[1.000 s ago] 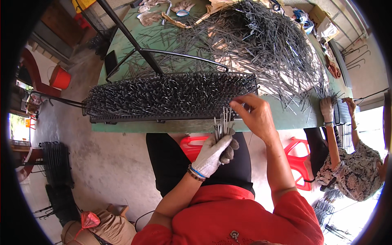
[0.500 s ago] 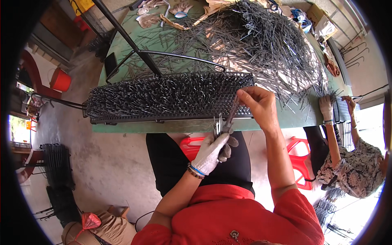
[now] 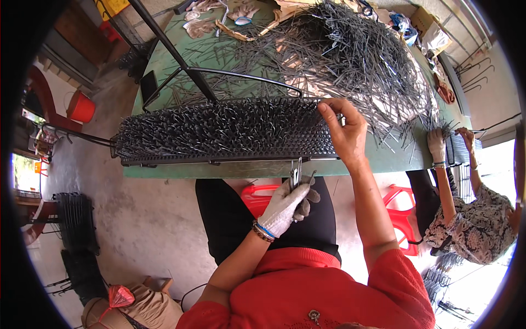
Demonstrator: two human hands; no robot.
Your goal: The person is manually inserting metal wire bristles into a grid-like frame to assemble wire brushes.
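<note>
My left hand (image 3: pixel 286 207), in a pale work glove, is closed around a small bundle of thin metal strips (image 3: pixel 296 174) with their ends pointing up, just in front of the table edge. My bare right hand (image 3: pixel 350 134) is at the far right end of a long black perforated rack (image 3: pixel 320 143), thumb and forefinger pinched near its back corner. Whatever lies between those fingertips is too small to make out. Dark strips (image 3: pixel 213 129) stand upright, densely packed, in the rack's left and middle; bare holes show at its right end.
A large heap of loose dark strips (image 3: pixel 372 49) covers the back right of the green table (image 3: pixel 164 171). A black metal frame (image 3: pixel 181 60) rises behind the rack. At the right, a co-worker's gloved hand (image 3: pixel 436 145) works at another rack. Red stools (image 3: pixel 402 219) stand below.
My right hand has moved up and away from the left hand's bundle to the rack's right end. The left hand has stayed nearly in place.
</note>
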